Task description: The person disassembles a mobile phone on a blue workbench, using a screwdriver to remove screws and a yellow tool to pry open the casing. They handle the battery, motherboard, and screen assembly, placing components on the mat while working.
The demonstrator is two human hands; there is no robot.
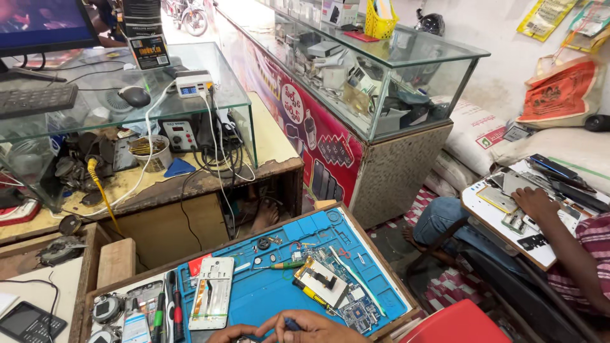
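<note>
**Two hands over a small part at the near edge of the blue mat**

At the bottom edge of the view both hands meet above the near edge of the blue mat (267, 298), which covers most of the wooden counter (375, 254). The left hand (232, 333) is curled, its fingertips pinched toward a small dark part (248, 339) that I can barely make out. The right hand (314, 329) is closed around a thin dark-blue tool (291, 324), its tip pointing at that same part. Both hands are cut off by the frame, so how firmly the left one grips I cannot tell.

Just beyond the hands, toward the mat's middle, lies an opened phone board (327, 286) with a yellow-handled screwdriver (311, 293) touching its near side. A white phone frame (211, 302) rests near the mat's left edge, with a green-handled screwdriver (283, 265) farther back.

Off to the right, another person's hand (534, 202) rests on a white board of phone parts.
</note>
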